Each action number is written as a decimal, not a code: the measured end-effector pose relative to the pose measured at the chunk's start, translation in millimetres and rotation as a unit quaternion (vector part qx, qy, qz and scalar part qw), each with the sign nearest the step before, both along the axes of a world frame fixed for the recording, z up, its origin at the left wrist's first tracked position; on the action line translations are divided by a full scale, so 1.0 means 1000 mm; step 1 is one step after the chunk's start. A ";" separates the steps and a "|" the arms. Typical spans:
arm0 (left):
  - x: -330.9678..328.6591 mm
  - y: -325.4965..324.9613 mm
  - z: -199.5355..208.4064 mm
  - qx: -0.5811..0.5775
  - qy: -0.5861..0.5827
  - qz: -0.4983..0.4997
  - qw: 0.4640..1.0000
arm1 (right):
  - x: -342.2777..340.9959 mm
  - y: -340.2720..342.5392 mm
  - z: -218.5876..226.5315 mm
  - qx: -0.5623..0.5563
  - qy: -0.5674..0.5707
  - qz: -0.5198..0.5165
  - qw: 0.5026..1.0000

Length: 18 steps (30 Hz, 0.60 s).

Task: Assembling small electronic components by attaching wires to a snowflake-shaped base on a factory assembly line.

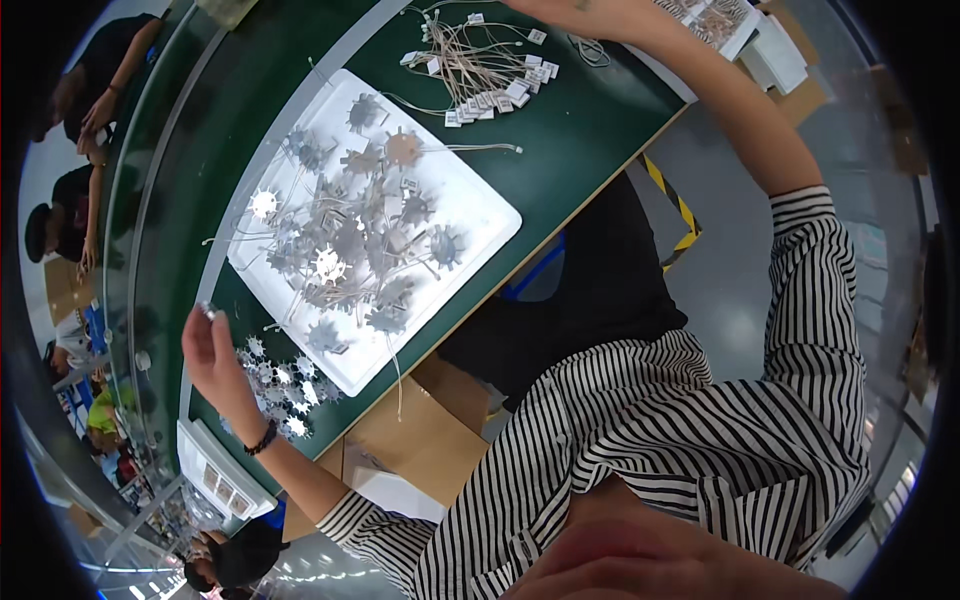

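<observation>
My left hand [212, 365] is raised over the table's left side, thumb and fingers pinched on a small shiny piece [208, 311] whose shape is too small to make out. Beneath and beside that hand lies a pile of silvery, star-shaped metal plates [280, 385]. A white tray [480, 215] in the middle holds many similar toothed plates [345, 240], with thin wires among them. My right hand [570, 8] reaches to the far edge, beyond a bundle of white-tagged wires [485, 75]. Its fingers are cut off by the picture's upper rim.
The green table [590, 130] carries a coiled cable [590, 50] at the far right. A white compartmented tray [220, 475] sits at the left end. Below the near edge stands an open cardboard box [410, 440]. Other people [75, 215] are at work across on the left.
</observation>
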State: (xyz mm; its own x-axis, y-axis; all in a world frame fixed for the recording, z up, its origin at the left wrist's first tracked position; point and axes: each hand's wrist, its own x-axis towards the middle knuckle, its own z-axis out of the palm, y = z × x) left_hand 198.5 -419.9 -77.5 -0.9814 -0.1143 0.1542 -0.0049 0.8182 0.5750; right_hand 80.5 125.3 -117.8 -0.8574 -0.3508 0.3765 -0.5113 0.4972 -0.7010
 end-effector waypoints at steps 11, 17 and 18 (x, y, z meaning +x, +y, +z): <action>0.090 0.031 0.019 0.745 0.075 -0.051 0.661 | -0.050 -0.071 0.012 0.206 0.185 0.019 0.961; 0.058 0.144 0.009 0.809 -0.047 -0.113 0.575 | -0.056 -0.181 0.014 0.139 0.181 0.104 0.968; 0.062 0.145 0.010 0.799 -0.044 -0.099 0.591 | -0.038 -0.202 0.022 0.055 0.121 0.114 0.985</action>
